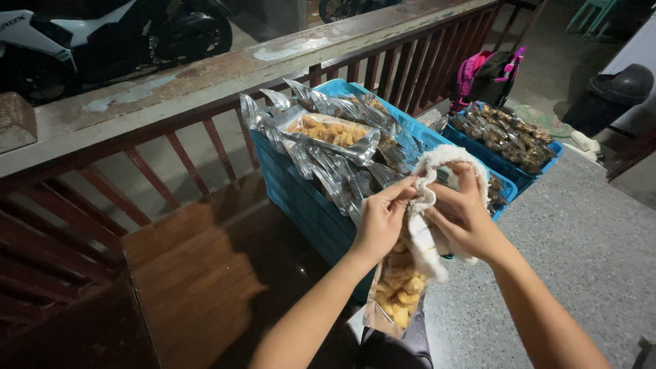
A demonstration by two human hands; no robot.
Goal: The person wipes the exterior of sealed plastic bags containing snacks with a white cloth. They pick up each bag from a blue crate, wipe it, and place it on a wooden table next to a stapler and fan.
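Setting: a grey speckled stone bench (588,239) at right, meeting a dark brown wooden surface (191,287) at left; behind both, a worn reddish wooden railing (205,75) with slanted balusters, dimly lit. Beyond the railing: a parked motorcycle (102,34) with white and black bodywork. Far right: a dark helmet (622,83) and a pink and black bag (488,72) against the railing's end. On the bench: a large blue plastic crate (307,205), heaped with clear and silver pouches of golden fried snack (335,133); just behind it to the right, a smaller blue tray (512,171) filled with dark packaged pieces. Item in hand: a white towelling cloth (430,236), bunched and draped, held up in front of the large crate's near corner, between both hands. Below it, touching its lower end, a clear snack pouch (396,294) with yellow pieces hangs upright near the bench edge; what supports it cannot be told. Left hand (383,219): forearm enters from bottom centre, rising towards the crate; fingers pinched closed on the cloth's left edge near the top, thumb and forefinger meeting. Right hand (465,212): forearm enters from the bottom right, wrist bent inward; fingers curled and closed around the cloth's right side, its upper fold arching over the fingertips. The two hands sit just beside each other, with the cloth passing between them.
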